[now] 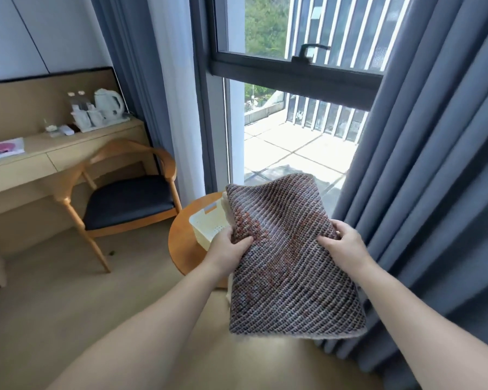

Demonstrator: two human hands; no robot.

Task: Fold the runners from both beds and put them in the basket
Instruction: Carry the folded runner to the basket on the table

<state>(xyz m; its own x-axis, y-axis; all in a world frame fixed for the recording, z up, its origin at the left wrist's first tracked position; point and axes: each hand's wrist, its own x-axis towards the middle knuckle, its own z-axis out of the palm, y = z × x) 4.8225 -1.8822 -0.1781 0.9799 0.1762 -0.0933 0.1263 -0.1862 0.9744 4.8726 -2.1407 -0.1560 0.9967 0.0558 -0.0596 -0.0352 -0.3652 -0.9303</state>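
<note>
Folded runner (288,257), woven in grey, blue and rust threads, held up in mid-air near the centre of the scene, tilted with its far end over the basket (206,225) and its near end hanging toward the floor. Pale backing visible along the left and near edges. Left hand (228,247) clamped on the runner's left edge, thumb on top and fingers underneath. Right hand (341,242) clamped on the right edge, thumb pressed onto the weave, fingers tucked behind. Both forearms bare, reaching in from the near side.

White perforated basket partly hidden behind the runner, standing on a round wooden table (182,243) just right of a wooden chair (124,198) with a dark seat cushion. Further left, a long wooden desk (68,153) against the wall, carrying a white kettle (109,104), two water bottles (78,101) and cups on a tray, plus a printed sheet (4,149) at the far left; any writing on these too small and blurred to read. No brand or label legible anywhere.

Far side: tall window (293,68) with a dark frame and handle, paved terrace and railings outside. Grey-blue curtains (434,164) hanging on the right, more on the left of the window.
</note>
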